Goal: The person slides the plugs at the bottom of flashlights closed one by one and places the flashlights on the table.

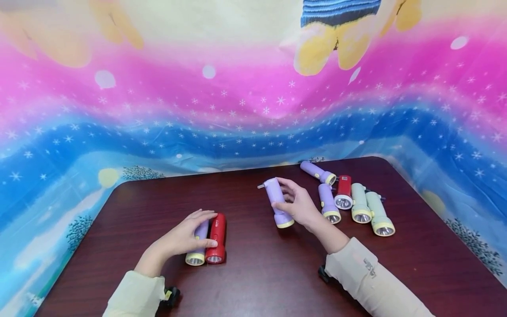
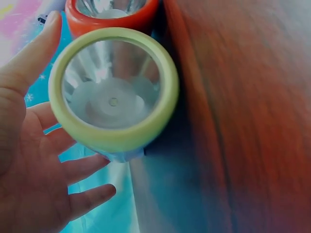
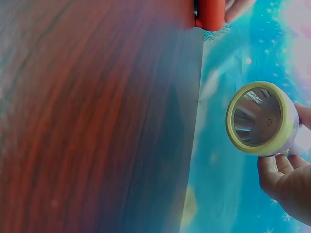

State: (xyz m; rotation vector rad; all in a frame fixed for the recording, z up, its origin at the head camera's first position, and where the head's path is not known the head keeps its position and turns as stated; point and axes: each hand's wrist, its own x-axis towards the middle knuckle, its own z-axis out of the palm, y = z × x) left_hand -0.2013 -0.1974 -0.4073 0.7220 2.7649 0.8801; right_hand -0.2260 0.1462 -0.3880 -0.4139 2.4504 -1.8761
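My right hand grips a purple flashlight by its body, above the table. Its yellow-rimmed head points down toward me, and a small prong part sticks out near its far end. At the left, a second purple flashlight lies beside a red flashlight, lens ends toward me. My left hand lies over this pair, its extended fingers crossing the purple one and the thumb reaching the red one. In the left wrist view the left hand's fingers look spread and loosely straight beside the yellow rim.
To the right on the dark wood table lie several more flashlights: a purple one at the back, another purple one, a red one with a white rim, and two pale green ones. A printed cloth hangs behind.
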